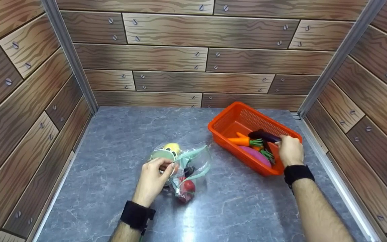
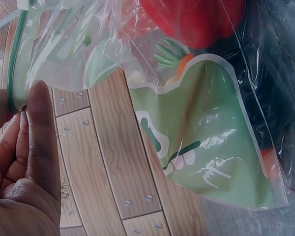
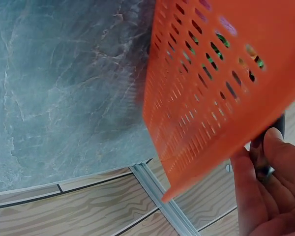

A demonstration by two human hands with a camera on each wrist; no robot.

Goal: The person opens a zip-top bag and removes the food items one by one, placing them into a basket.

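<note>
I have the left hand (image 1: 151, 178) pinching the green-trimmed mouth of a clear bag (image 1: 193, 155), which lies just beyond and to the right of it with a red pepper (image 2: 199, 22) inside. Over on my right, the right hand (image 1: 291, 151) grips one end of a dark eggplant (image 1: 264, 135); its body stretches leftward from the fingers, inside the orange basket (image 1: 225, 141) and near a carrot (image 1: 239, 140).
</note>
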